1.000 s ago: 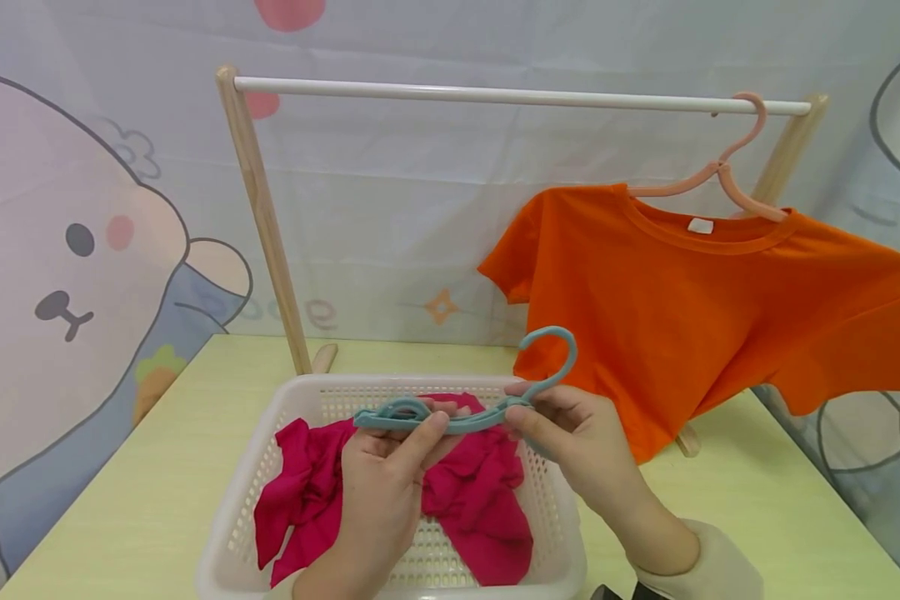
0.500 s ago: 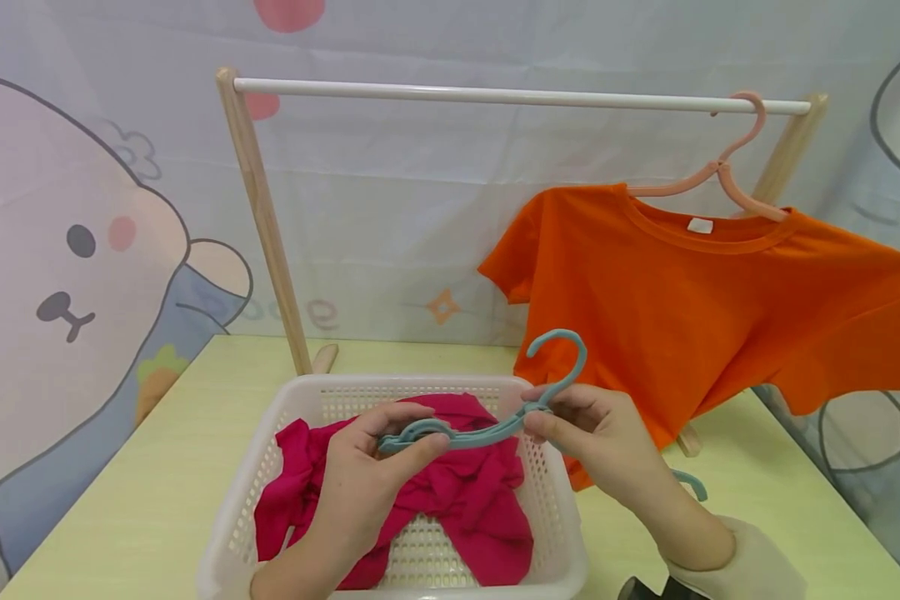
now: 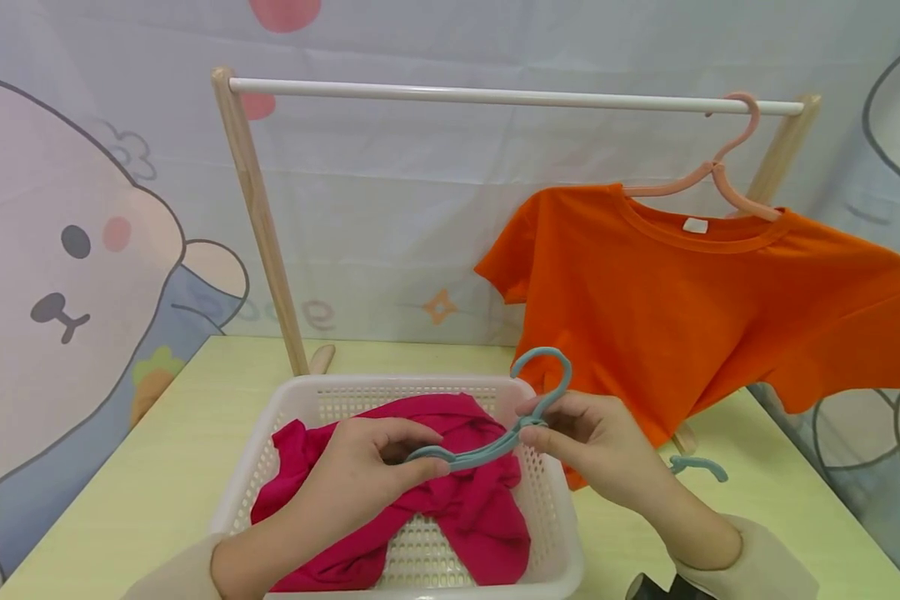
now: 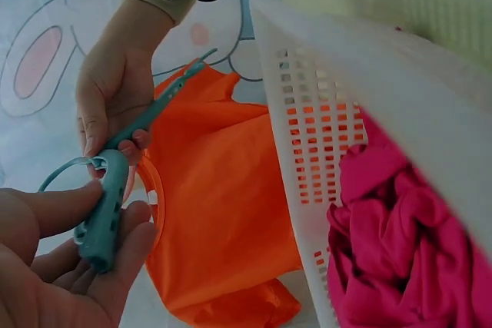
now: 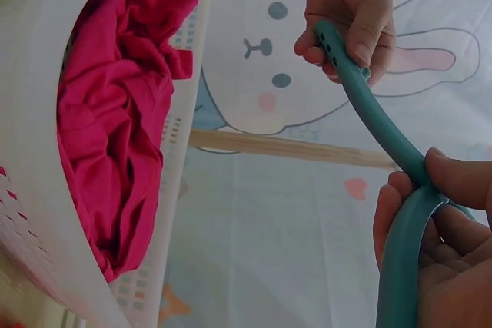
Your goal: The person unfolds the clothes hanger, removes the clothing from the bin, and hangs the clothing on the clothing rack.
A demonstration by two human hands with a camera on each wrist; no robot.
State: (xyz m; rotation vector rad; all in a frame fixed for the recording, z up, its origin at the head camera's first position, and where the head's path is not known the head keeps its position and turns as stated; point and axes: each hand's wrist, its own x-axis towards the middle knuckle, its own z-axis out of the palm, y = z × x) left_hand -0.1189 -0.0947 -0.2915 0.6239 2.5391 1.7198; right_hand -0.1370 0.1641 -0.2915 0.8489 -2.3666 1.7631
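Observation:
A teal clothes hanger [image 3: 487, 452] is held between both hands above the basket. My left hand [image 3: 360, 475] pinches the end of one hanger arm between thumb and fingers. My right hand [image 3: 600, 442] grips the middle joint at the base of the hook, which points up. In the right wrist view the hanger [image 5: 384, 124] has one arm running to the left hand [image 5: 357, 13] and another running down past the right hand [image 5: 461, 243]. The left wrist view shows the slotted arm end in the left hand [image 4: 46, 259]. Part of the second arm is hidden behind the right forearm.
Under the hands stands a white perforated basket [image 3: 558, 533] holding crumpled magenta cloth [image 3: 487, 517]. Behind it is a wooden rack with a white rod [image 3: 450, 92]. An orange T-shirt [image 3: 690, 308] hangs there on a pink hanger [image 3: 742, 196]. The pale yellow tabletop [image 3: 150, 467] lies below.
The hanger's second arm has come into view to the right of the right forearm. My left hand has turned and moved left and down, and the held part of the hanger sits a little lower.

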